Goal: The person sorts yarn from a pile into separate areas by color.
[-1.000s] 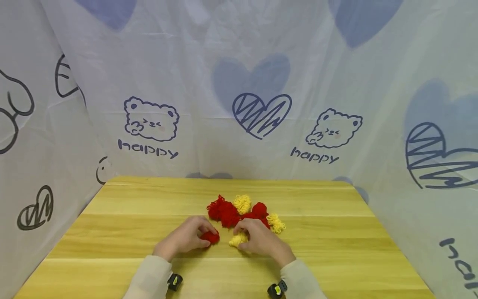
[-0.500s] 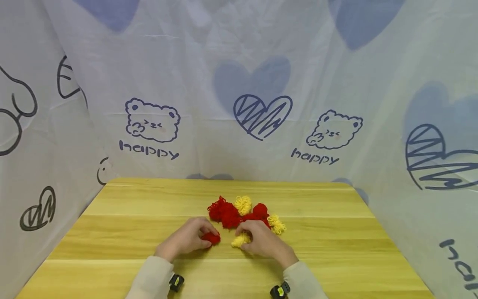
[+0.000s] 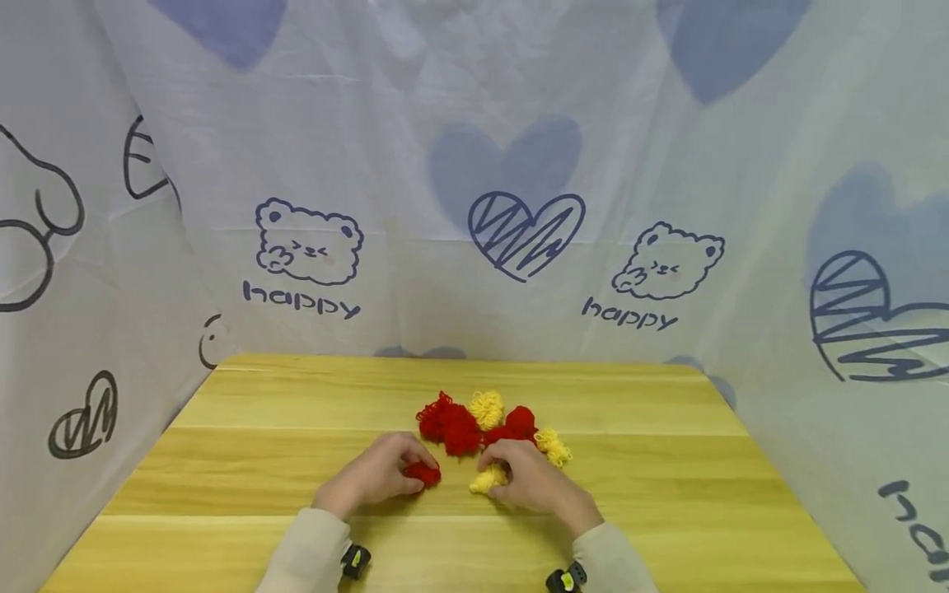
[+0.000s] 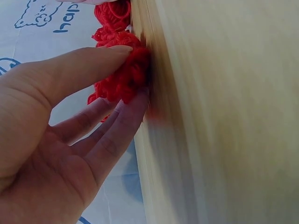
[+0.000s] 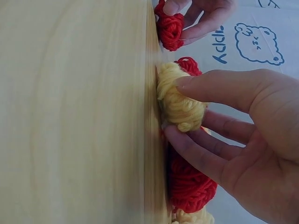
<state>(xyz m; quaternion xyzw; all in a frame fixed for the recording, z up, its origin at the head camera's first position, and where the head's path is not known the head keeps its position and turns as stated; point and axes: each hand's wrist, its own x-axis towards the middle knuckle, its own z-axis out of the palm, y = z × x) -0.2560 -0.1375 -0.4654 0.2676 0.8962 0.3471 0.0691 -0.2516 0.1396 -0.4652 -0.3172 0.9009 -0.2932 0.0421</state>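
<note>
Centrally, a red yarn bundle (image 3: 423,474) sits at left and a yellow yarn bundle (image 3: 487,479) at right, a small gap between them; the left hand (image 3: 381,473) pinches the red one and the right hand (image 3: 535,481) the yellow (each between thumb and half-curled fingers), low at the wooden table (image 3: 445,552). Just beyond, on the far side, lies more red and yellow yarn (image 3: 461,433), with a printed white cloth (image 3: 415,280) behind.

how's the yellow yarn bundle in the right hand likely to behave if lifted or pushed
The yellow yarn bundle, pinched by the right hand, is probably soft and squashable, being wound from strands. Only yarn shows, so it's likely light. Its rounded, lumpy shape might roll only a little.
</note>
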